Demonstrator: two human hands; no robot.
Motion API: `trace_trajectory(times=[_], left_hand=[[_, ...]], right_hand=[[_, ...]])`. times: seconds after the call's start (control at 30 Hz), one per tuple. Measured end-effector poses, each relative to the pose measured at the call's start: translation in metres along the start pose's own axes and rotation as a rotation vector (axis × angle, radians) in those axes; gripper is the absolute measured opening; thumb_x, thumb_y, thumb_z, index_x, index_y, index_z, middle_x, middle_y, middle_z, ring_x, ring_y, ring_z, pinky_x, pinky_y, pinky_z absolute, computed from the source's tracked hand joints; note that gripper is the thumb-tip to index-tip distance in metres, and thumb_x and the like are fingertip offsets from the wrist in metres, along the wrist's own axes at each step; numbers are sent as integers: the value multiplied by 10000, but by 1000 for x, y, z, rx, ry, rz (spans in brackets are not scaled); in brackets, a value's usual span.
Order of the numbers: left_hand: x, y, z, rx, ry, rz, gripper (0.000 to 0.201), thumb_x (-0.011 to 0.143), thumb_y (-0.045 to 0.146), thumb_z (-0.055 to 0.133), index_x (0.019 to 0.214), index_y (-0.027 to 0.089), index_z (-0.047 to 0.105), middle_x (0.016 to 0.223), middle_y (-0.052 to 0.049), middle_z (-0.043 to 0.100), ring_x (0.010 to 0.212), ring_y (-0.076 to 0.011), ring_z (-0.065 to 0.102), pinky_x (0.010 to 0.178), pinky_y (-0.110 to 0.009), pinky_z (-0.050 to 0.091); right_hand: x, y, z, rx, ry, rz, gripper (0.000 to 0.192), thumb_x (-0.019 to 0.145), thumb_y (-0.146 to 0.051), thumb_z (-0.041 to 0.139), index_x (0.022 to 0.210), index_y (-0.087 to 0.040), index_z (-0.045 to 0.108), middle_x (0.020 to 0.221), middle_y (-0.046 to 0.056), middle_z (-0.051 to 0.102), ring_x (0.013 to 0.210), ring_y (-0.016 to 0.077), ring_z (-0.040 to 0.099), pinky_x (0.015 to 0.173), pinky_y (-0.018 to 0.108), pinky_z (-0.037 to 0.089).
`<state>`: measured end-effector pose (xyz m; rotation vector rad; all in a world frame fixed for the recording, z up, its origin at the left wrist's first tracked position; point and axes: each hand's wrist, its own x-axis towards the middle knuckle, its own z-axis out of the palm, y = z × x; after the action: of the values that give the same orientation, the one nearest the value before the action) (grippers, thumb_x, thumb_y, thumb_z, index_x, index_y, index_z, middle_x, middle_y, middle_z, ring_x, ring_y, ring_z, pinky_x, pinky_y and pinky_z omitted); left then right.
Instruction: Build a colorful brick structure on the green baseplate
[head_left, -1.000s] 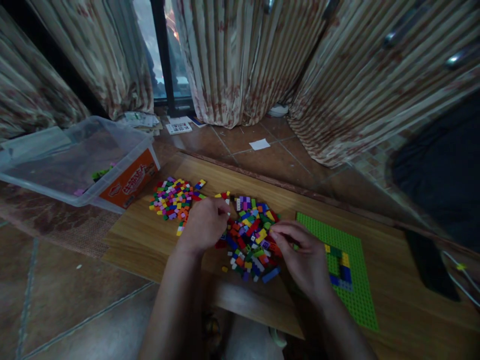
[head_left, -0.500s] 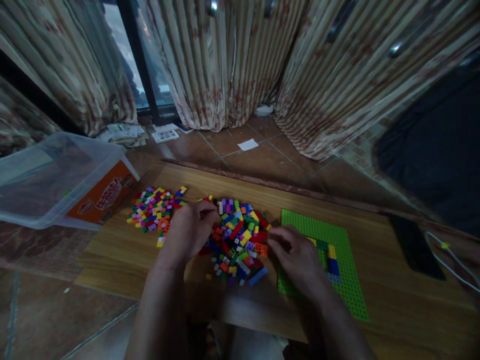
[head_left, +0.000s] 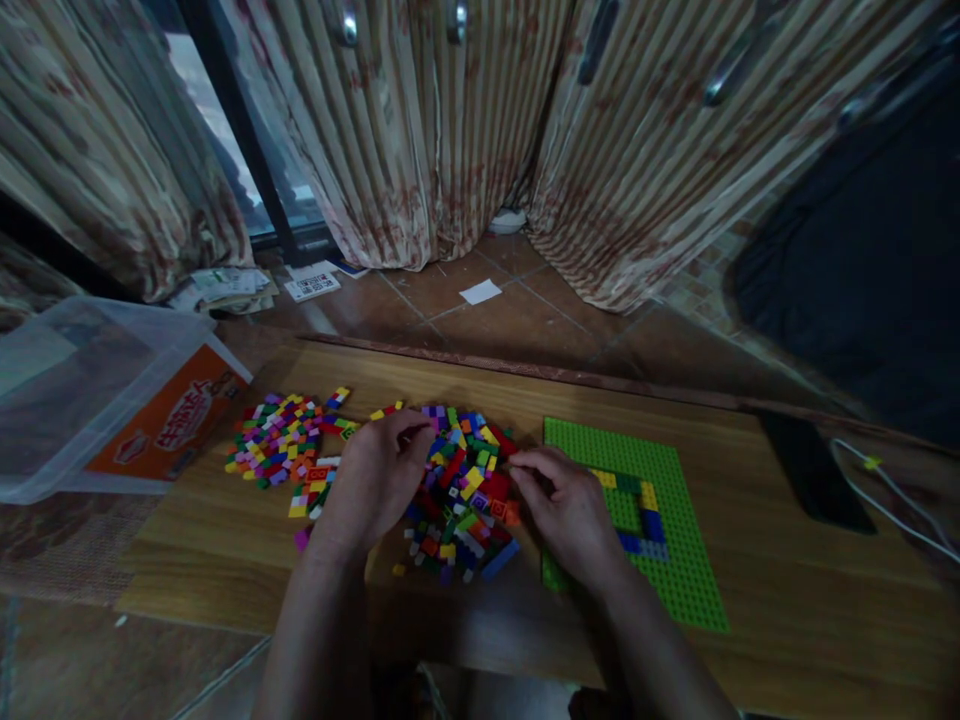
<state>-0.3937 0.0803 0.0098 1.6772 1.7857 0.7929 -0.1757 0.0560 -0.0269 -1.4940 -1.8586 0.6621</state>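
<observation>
My left hand (head_left: 384,470) is at the left side of a large heap of mixed toy building bricks (head_left: 465,480). Its thumb and forefinger are closed in a pinch; whatever lies between them is hidden. Across the heap, my right hand (head_left: 562,500) has its fingers curled and the tips together at the red bricks on the right edge. I cannot make out what they hold. Beneath and beyond this hand lies a green baseplate (head_left: 694,560), bearing a rectangular outline of yellow, green, blue and grey bricks (head_left: 651,522). The hand hides part of the outline's left side.
A second pile of small bricks (head_left: 274,435) is at the left of the wooden table (head_left: 210,540). Past it stands a clear plastic bin (head_left: 97,400) with an orange label. A black phone-like slab (head_left: 814,470) and a white cable (head_left: 900,520) lie at the right.
The view has shifted, so the table things appear further left. The right hand has moved slightly left against the heap, uncovering more of the brick outline. The left hand stays pinched beside the heap.
</observation>
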Motion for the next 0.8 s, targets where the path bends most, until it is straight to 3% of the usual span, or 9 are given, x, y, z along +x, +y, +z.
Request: trace_trajectory(times=[0.27,0.57,0.8], left_hand=[[2,0,6,-83,-45,7,240,851,296,542,966,197,728,838,-5,751,756,-181,679,697,-265,480],[-3,5,3,-12,-211,-3,266,815,223,551,1005,194,735,955,-33,752,840,-204,681,798,-315,497],[-6,11,4,57,-230,-38,256,803,277,597,1006,224,745,949,-27,751,816,-204,676,742,-304,492]], right_hand=[[8,-4,17,-119,-20,-44,168,901,-210,568,1019,-220,686,1007,52,688,945,211,645,850,341,495],[6,-7,13,56,-120,-125,217,884,-104,546,931,-235,712,933,27,669,897,163,632,810,288,489],[13,-1,14,-103,29,-76,210,907,-158,516,986,-205,705,939,48,680,881,190,637,805,320,495]])
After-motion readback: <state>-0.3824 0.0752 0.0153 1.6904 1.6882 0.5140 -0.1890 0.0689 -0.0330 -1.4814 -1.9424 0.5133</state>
